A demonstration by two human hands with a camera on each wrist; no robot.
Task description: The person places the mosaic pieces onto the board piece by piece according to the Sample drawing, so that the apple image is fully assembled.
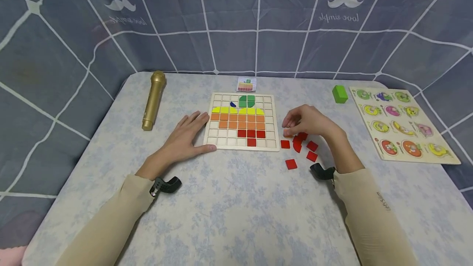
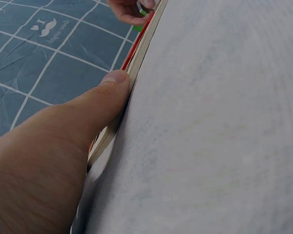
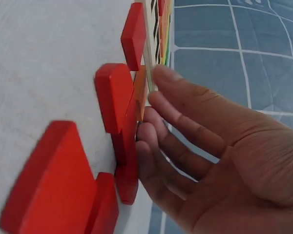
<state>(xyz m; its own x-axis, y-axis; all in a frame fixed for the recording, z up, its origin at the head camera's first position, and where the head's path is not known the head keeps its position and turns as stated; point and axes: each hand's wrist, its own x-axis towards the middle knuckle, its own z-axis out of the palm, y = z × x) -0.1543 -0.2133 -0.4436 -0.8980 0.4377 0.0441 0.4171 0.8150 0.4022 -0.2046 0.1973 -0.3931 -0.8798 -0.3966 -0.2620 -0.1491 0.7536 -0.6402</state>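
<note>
A wooden grid board [image 1: 223,141] lies flat on the table, bearing rows of yellow, orange and red tiles with green and blue ones above. My left hand [image 1: 182,139] rests at its left side with fingers stretched out, the thumb [image 2: 110,90] touching the front edge. Right of the board, my right hand [image 1: 308,120] hovers low over a loose group of red tiles [image 1: 291,164]. Its fingers are loosely bent, thumb and index slightly apart. An orange tile [image 3: 141,90] lies just beyond those fingertips; whether they touch it is unclear.
Behind the board stands a small pattern card [image 1: 246,84]. A gold microphone [image 1: 154,101] lies at the left. To the right are a green block [image 1: 340,94] and a wooden fruit puzzle board [image 1: 402,128]. A grid-patterned curtain [image 1: 233,52] borders the table's back.
</note>
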